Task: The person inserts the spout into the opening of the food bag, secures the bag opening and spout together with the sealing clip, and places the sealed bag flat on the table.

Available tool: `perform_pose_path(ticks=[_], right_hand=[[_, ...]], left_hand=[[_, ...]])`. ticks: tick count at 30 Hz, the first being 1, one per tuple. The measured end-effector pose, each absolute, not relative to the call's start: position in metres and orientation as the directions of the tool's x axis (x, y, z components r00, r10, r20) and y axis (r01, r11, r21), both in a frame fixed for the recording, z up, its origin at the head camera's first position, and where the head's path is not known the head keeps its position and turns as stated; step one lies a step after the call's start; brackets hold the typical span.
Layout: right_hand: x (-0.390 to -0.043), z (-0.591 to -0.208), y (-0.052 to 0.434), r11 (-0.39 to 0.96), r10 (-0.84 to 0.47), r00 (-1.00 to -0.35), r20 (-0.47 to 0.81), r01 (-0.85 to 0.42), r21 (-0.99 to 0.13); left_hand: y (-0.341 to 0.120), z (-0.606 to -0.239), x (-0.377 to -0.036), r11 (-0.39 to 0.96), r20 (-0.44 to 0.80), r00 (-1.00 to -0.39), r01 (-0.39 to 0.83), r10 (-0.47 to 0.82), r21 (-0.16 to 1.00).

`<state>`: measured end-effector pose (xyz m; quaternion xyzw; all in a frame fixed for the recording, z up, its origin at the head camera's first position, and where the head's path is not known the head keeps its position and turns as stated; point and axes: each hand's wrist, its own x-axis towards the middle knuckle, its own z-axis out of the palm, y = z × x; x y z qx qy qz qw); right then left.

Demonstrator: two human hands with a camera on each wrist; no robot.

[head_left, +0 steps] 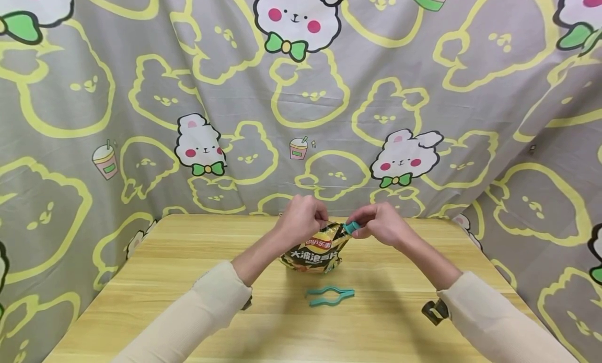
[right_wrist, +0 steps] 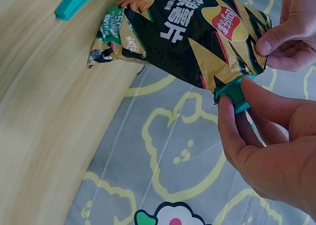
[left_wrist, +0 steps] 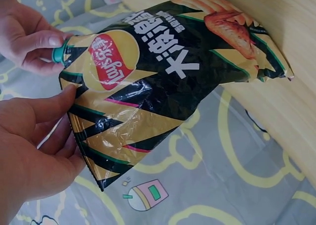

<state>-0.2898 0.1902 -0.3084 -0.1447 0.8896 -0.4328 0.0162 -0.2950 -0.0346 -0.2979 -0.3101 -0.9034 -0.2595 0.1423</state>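
A black and gold bag of Lay's chips (head_left: 314, 257) stands on the table, its lower end resting on the wood. My left hand (head_left: 301, 217) pinches the top edge of the bag between thumb and fingers, plainest in the left wrist view. At the bag's other top corner, my right hand (head_left: 383, 224) pinches a small teal cap-like piece (right_wrist: 237, 94) between thumb and fingers. That piece sits against the corner of the bag; how it is fastened there cannot be seen. Nearer the front lies a teal two-armed clip (head_left: 332, 295), its arms spread apart.
The light wooden table (head_left: 197, 258) ends just behind the bag. Beyond its far edge hangs a grey curtain (head_left: 320, 138) with cartoon animals, which also closes off both sides.
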Motion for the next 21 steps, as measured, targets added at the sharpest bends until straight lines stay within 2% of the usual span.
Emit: perform_pose_path(ticks=[21], right_hand=[[-0.2904, -0.3007, 0.1924, 0.579, -0.342, -0.939, 0.026, -0.233, -0.781]], left_hand=[[-0.0339, -0.296, -0.2899, 0.648, 0.415, -0.758, 0.648, 0.503, 0.4]])
